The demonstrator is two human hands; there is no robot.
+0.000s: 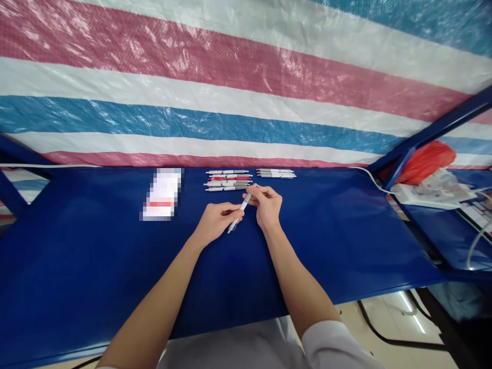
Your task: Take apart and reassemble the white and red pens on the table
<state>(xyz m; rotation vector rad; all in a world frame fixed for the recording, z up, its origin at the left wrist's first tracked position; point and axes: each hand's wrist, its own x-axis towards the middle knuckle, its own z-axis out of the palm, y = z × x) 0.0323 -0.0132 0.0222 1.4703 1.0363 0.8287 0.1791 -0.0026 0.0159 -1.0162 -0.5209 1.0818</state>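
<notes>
A white pen (246, 201) slants between my two hands over the blue table, its clip end pointing toward me. My left hand (216, 221) pinches the pen's lower part between thumb and fingers. At the upper, grey tip end, my right hand (268, 206) has its thumb and fingers closed on the same pen. Just beyond my hands lies a group of several pens (227, 183), mostly white and grey, one with red. To its right, a smaller group of white pens (275, 173) lies side by side.
A pixelated pale sheet or device (161, 195) lies left on the blue table (115, 277). Behind stands a striped plastic sheet (230, 118). Blue metal posts (430, 130) flank the table. A red plastic bag (426, 163) and white cables are at the right.
</notes>
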